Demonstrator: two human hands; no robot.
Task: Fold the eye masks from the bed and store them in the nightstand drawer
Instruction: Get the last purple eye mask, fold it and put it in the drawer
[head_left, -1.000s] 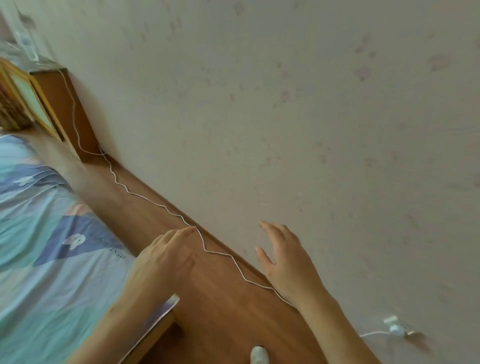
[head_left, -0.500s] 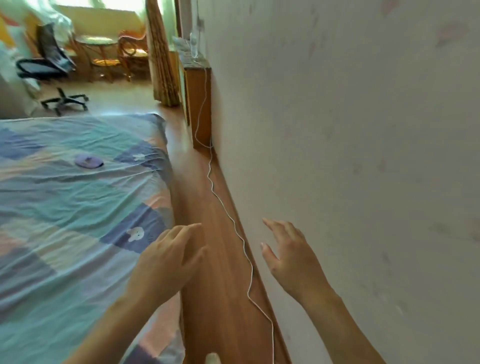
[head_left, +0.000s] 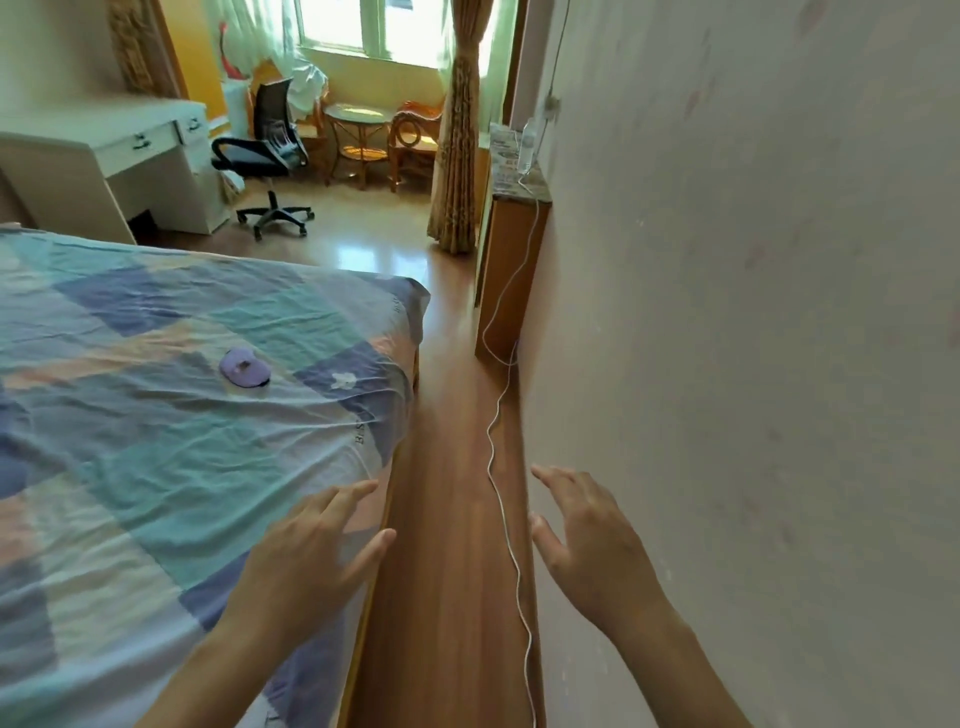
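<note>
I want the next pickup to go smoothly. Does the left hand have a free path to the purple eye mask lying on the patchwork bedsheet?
Probably yes. The left hand is empty and open over the bed's near edge, and only bare patchwork bedsheet lies between it and the purple eye mask. The mask lies further in, so a forward lean looks needed.

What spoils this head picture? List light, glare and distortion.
Head view: the window is blown out white, its glare reflects on the floor, and wide-angle distortion tilts the wall; the purple eye mask on the bed stays sharp and evenly lit.

Narrow floor strip (head_left: 447, 519) between bed (head_left: 156, 467), wall (head_left: 753, 364)
</note>
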